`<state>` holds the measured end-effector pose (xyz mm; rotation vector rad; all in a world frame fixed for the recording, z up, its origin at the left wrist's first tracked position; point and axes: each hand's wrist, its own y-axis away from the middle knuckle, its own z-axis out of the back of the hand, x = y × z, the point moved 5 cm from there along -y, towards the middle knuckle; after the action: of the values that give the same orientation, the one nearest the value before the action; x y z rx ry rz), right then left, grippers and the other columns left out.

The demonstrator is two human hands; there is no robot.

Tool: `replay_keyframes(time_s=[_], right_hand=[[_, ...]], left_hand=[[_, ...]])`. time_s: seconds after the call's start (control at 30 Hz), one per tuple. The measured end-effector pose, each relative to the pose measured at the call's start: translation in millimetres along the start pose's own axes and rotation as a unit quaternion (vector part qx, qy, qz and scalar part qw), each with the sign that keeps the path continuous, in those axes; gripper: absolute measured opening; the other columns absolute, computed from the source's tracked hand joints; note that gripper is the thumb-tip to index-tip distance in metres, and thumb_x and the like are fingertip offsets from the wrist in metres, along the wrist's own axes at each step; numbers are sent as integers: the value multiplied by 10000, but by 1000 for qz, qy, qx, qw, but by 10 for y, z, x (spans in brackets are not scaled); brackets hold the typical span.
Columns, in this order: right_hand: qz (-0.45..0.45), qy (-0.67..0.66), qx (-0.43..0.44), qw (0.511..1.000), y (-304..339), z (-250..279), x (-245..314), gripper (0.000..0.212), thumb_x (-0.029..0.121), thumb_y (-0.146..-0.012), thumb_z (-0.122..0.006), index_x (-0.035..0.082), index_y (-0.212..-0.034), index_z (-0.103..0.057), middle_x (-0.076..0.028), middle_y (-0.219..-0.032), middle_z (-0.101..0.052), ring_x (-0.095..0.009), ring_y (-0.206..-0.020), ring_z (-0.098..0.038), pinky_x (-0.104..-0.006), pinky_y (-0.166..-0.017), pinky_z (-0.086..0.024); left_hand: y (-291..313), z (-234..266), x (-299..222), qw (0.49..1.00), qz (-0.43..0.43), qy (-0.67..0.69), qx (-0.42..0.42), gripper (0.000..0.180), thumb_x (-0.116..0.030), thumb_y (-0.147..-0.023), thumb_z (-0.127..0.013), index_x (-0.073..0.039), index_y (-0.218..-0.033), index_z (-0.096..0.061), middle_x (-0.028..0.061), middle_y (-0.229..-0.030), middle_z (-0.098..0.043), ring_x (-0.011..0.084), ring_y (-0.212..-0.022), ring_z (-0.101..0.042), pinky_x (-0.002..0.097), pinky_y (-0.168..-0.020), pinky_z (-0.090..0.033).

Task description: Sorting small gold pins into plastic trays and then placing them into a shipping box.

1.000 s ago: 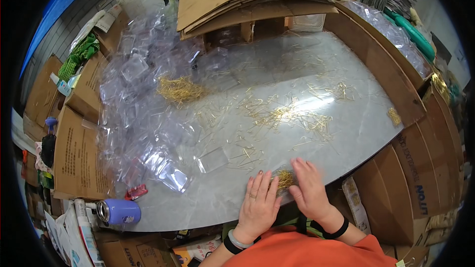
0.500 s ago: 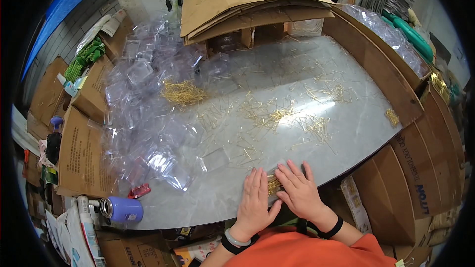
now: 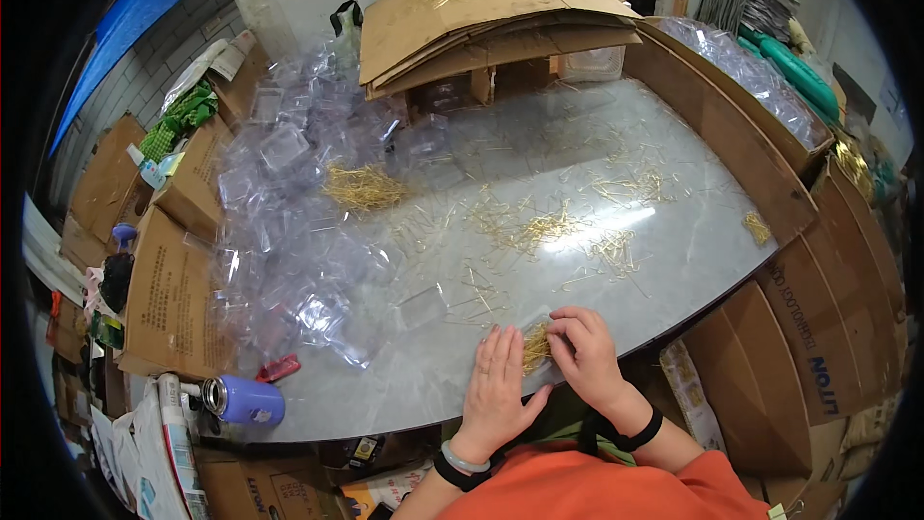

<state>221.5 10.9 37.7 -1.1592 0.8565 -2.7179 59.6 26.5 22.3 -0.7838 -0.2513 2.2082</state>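
Observation:
Near the front edge of the table lies a small bundle of thin gold wire hooks (image 3: 536, 349), in what looks like a clear plastic box whose edges barely show. My left hand (image 3: 497, 380) rests flat along the bundle's left side, fingers stretched out together and thumb apart. On the other side, my right hand (image 3: 587, 356) has its fingers bent in and the thumb near them at the bundle's right edge; what they pinch, if anything, is hidden. A clear plastic piece (image 3: 422, 306) lies to the left, and loose gold hooks (image 3: 553, 226) are scattered beyond.
Clear plastic boxes (image 3: 289, 221) heap up on the left, with a gold wire pile (image 3: 364, 188) beside them. A purple flask (image 3: 245, 400) and a red tool (image 3: 277, 369) sit at the front left. Cardboard (image 3: 712, 125) walls the right side; a cardboard shelf (image 3: 500, 14) stands behind.
My right hand has gone from lying flat with fingers stretched to bent fingers at the bundle's right side, uncovering more of the gold hooks. The left hand stays nearly in place.

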Motion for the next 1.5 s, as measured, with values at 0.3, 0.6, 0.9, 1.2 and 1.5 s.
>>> replay_keyframes(time_s=[0.3,0.6,0.9,1.2,1.5], right_hand=[[-67,-116,69,989,-45,26,-154,137,4,-892,-694,17,-1026,-669,-131,-1072,-656,-322,-1001,-642,-384,-861,-526],[-120,-114,21,986,-48,22,-242,235,30,-934,-658,34,-1169,-647,-139,-1066,-651,-296,-883,-661,-365,-790,-544],[-92,53,28,994,-44,-44,-204,311,77,-949,-652,69,-1258,-621,-170,-1047,-684,-388,-870,-681,-439,-728,-558],[-245,-190,55,949,81,-99,-521,334,32,-971,-620,-1,-1301,-584,-102,-937,-684,-180,-796,-669,-319,-683,-524],[-338,-205,-164,904,83,1049,-1187,354,66,-988,-614,-24,-1326,-563,-9,-885,-596,-66,-711,-555,-235,-631,-471]], left_hand=[[-3,-12,-9,1000,-4,-7,-2,867,-310,-828,-809,83,-1482,-398,255,-1513,-422,459,-1439,-373,530,-1193,-336],[-20,2,-29,1000,-29,-3,1,857,-305,-838,-804,79,-1487,-397,251,-1518,-419,452,-1432,-391,535,-1190,-339],[-9,-68,-19,999,-14,-28,24,861,-343,-881,-778,89,-1504,-369,263,-1558,-380,449,-1460,-372,470,-1155,-405],[89,42,65,990,9,142,-18,1068,-366,-818,-845,67,-1568,-221,289,-1614,-284,459,-1476,-343,461,-1171,-380],[173,35,99,991,17,117,-58,1008,-302,-815,-847,60,-1561,-273,294,-1566,-363,462,-1431,-401,480,-1167,-379]])
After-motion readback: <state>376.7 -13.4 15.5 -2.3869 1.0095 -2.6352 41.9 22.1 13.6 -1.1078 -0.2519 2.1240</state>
